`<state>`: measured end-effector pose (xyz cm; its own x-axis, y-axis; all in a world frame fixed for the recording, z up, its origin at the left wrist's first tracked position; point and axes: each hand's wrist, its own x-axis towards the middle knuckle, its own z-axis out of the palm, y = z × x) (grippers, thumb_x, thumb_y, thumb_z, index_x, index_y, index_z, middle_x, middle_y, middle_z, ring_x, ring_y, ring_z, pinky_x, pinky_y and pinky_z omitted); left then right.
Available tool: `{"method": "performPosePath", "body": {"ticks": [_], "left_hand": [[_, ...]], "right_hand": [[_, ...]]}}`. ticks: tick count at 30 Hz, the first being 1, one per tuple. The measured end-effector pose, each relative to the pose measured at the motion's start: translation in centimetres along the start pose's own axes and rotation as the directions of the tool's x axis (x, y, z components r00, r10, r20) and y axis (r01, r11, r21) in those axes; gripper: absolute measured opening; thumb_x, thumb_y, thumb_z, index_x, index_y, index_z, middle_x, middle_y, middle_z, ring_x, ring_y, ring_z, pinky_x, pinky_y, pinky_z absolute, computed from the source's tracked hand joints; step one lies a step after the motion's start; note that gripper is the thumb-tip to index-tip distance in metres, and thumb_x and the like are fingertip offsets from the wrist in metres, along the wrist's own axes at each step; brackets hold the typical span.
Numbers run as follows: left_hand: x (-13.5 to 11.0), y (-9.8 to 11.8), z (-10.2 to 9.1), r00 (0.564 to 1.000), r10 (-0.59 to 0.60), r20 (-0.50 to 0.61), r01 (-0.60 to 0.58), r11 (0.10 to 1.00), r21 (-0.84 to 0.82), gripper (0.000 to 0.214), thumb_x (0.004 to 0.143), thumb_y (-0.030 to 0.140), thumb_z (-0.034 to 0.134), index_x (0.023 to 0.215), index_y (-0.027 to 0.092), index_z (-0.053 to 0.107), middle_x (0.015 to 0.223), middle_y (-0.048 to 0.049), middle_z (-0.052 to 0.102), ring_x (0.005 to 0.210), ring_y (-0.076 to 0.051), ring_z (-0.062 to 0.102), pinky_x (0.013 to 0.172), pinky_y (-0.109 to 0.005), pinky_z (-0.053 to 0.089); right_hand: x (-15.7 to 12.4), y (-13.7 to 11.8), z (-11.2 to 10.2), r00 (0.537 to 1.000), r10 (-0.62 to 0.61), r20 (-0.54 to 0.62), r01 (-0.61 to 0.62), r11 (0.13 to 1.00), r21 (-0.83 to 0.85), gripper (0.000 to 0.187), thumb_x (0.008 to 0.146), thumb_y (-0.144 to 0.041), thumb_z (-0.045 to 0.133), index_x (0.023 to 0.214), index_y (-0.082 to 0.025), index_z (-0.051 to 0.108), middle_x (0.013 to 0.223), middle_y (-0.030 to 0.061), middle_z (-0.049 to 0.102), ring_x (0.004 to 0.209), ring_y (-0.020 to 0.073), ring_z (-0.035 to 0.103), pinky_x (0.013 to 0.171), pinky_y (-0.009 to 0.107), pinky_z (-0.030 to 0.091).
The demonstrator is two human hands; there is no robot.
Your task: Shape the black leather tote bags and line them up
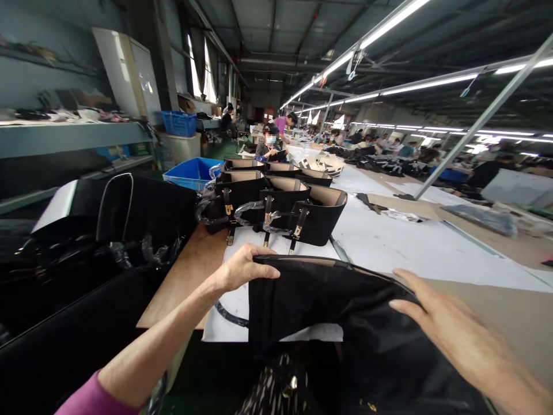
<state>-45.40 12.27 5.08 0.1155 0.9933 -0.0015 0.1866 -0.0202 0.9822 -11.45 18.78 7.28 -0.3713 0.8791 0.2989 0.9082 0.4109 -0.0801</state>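
A black handbag (pixel 302 288) is held up in front of me at the near edge of the table. My left hand (pixel 246 268) pinches the left end of its top rim between thumb and fingers. On the other side, my right hand (pixel 436 317) grips the right part of the rim, thumb on the near face, fingertips over the edge. A dark handle (pixel 231 316) lies on the white sheet just left of the bag. Gold-coloured metal (pixel 367 406) shows low on the black material. The bag's far face is mostly hidden.
Several black handbags with plastic-wrapped handles (pixel 322 216) stand in rows ahead. More black bags (pixel 147 207) are piled at left. Behind are a blue crate (pixel 194 173) and a seated person (pixel 270 150). White sheeting (pixel 389 248) covers the table; a slanted metal pole (pixel 484 118) rises at right.
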Motion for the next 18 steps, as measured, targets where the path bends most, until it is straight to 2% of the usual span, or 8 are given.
{"method": "performPosePath", "body": {"ticks": [1,3,4,6,9,14,18], "left_hand": [[-0.2,0.1,0.2,1.000,-0.001,-0.011,0.001,1.000,0.011,0.031,0.062,0.031,0.064,0.087,0.012,0.064,0.073,-0.0003,0.061,0.067,-0.014,0.054,0.060,-0.020,0.042],[-0.5,0.3,0.5,1.000,-0.006,-0.016,0.006,1.000,0.022,0.031,0.063,0.031,0.064,0.087,0.012,0.064,0.073,0.0000,0.062,0.068,-0.014,0.054,0.060,-0.020,0.042],[-0.6,0.3,0.6,1.000,-0.009,-0.015,0.010,1.000,0.026,0.030,0.063,0.031,0.064,0.087,0.013,0.064,0.072,0.0003,0.062,0.067,-0.014,0.054,0.060,-0.020,0.042],[-0.8,0.4,0.9,1.000,-0.014,-0.019,0.015,0.999,0.040,0.029,0.062,0.031,0.064,0.085,0.013,0.064,0.071,0.0009,0.061,0.067,-0.013,0.054,0.060,-0.020,0.041],[-1.3,0.2,1.1,0.999,-0.018,-0.039,0.020,0.998,0.057,0.026,0.063,0.031,0.063,0.082,0.014,0.063,0.069,0.0016,0.060,0.067,-0.013,0.053,0.061,-0.020,0.041],[-2.0,-0.5,0.9,0.998,-0.032,-0.058,0.033,0.999,0.021,0.025,0.065,0.032,0.062,0.083,0.014,0.062,0.070,0.0018,0.059,0.067,-0.012,0.052,0.062,-0.019,0.040],[-2.2,-0.6,0.9,0.997,-0.029,-0.074,0.031,0.999,0.020,0.024,0.065,0.032,0.063,0.081,0.014,0.062,0.067,0.0026,0.057,0.065,-0.011,0.050,0.060,-0.018,0.039]], "right_hand": [[-0.2,-0.9,-0.1,0.997,-0.073,-0.035,0.069,0.991,-0.111,0.046,0.075,-0.044,0.047,0.117,-0.023,0.048,0.093,0.0097,0.064,0.073,0.0291,0.060,0.059,0.039,0.046],[-0.2,-2.8,-0.3,0.958,-0.271,-0.090,0.242,0.938,-0.247,0.040,0.076,-0.030,0.048,0.115,-0.022,0.046,0.106,0.0096,0.058,0.088,0.0292,0.056,0.069,0.041,0.045],[-0.2,-3.7,-0.3,0.934,-0.344,-0.101,0.307,0.914,-0.266,0.037,0.075,-0.025,0.048,0.112,-0.022,0.047,0.110,0.0086,0.056,0.094,0.0282,0.053,0.074,0.042,0.044],[0.0,-5.2,-0.2,0.907,-0.409,-0.101,0.376,0.893,-0.247,0.031,0.075,-0.019,0.048,0.106,-0.022,0.049,0.113,0.0069,0.053,0.099,0.0258,0.050,0.080,0.041,0.042],[0.1,-6.7,0.2,0.903,-0.412,-0.118,0.394,0.906,-0.153,0.025,0.076,-0.019,0.049,0.101,-0.021,0.050,0.115,0.0058,0.050,0.101,0.0233,0.048,0.083,0.038,0.043],[-0.1,-8.4,-0.3,0.904,-0.333,-0.268,0.346,0.938,-0.001,0.019,0.080,-0.022,0.047,0.098,-0.021,0.052,0.116,0.0054,0.049,0.104,0.0210,0.048,0.087,0.036,0.042],[0.3,-9.8,-0.5,0.918,-0.346,-0.195,0.355,0.935,0.013,0.017,0.078,-0.021,0.051,0.094,-0.023,0.056,0.118,0.0034,0.049,0.105,0.0206,0.047,0.086,0.035,0.044]]}}
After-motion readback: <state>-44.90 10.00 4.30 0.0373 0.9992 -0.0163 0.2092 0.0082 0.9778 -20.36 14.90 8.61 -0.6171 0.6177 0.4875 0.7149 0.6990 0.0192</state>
